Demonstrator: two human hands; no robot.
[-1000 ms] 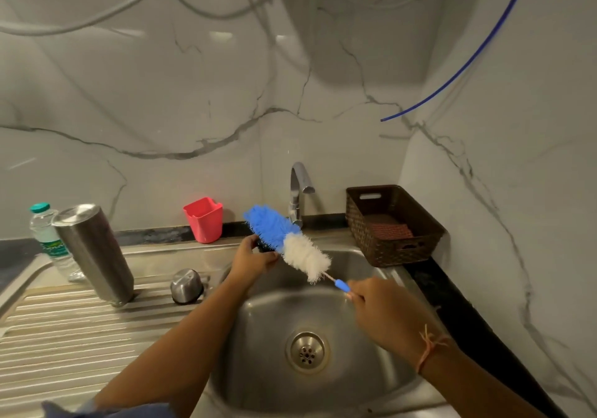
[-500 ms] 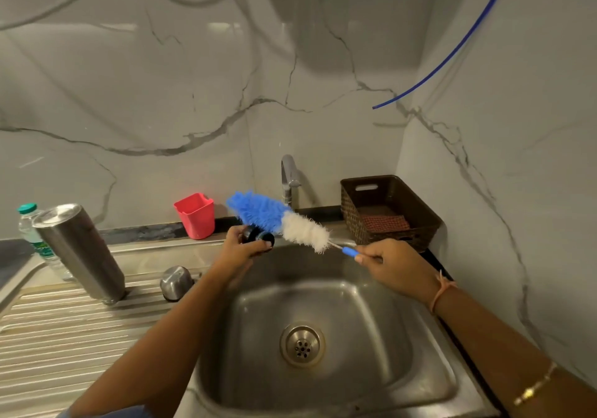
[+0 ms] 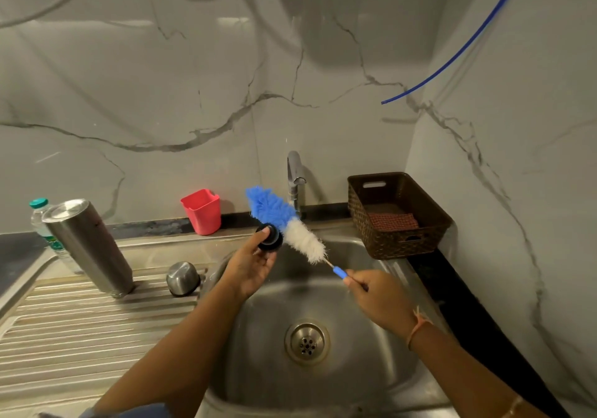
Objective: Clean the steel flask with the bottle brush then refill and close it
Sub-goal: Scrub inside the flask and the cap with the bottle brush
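The steel flask [image 3: 89, 246] stands upside down on the ribbed draining board at the left. Beside it lies a rounded steel cap [image 3: 182, 278]. My left hand [image 3: 250, 267] grips a small black round stopper [image 3: 270, 237] over the back of the sink. My right hand [image 3: 376, 298] holds the bottle brush [image 3: 284, 222] by its blue handle end. The brush's blue and white bristles lie against the black stopper.
A steel sink basin [image 3: 371, 369] with a drain [image 3: 307, 341] lies below my hands. Behind it are a tap [image 3: 295, 180], a red plastic cup [image 3: 202, 211] and a brown basket [image 3: 397, 214] holding a cloth. A plastic water bottle [image 3: 40, 217] stands behind the flask.
Both hands have stayed over the sink; the brush has shifted against the black stopper, which now faces the camera more plainly. The view itself has moved slightly.
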